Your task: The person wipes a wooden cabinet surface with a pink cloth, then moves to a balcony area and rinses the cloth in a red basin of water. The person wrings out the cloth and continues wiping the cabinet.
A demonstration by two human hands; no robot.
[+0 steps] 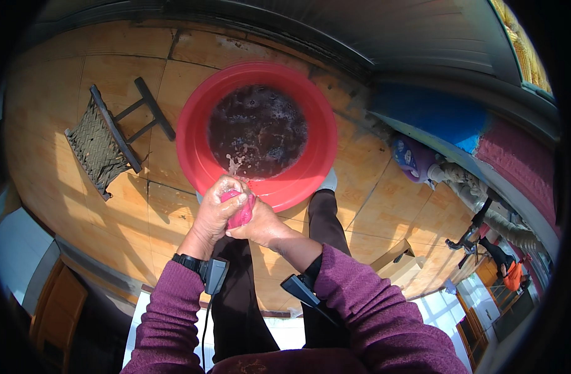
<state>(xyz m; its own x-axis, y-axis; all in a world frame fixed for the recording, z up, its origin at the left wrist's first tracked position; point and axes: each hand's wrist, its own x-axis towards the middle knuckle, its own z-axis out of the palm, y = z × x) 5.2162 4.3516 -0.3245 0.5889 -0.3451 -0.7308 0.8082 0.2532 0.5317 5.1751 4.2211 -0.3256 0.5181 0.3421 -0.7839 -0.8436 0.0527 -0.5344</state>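
Note:
A wad of wet pink cloth [242,214] is squeezed between my two hands above the near rim of a large red plastic basin [194,117]. My left hand [214,210] wraps it from the left, and my right hand [263,223] grips it from the right and below. Most of the cloth is hidden by my fingers. Water splashes [235,163] from the far side of my fists toward the basin. Dark, murky water [257,124] with suds and bubbles lies in the basin.
A folding stool with a woven seat [98,145] lies tipped over on the tiled floor at left. At right are a purple detergent bottle [414,159], a ribbed hose [505,224] and a cardboard box [397,264]. A person in orange [513,276] is farther off.

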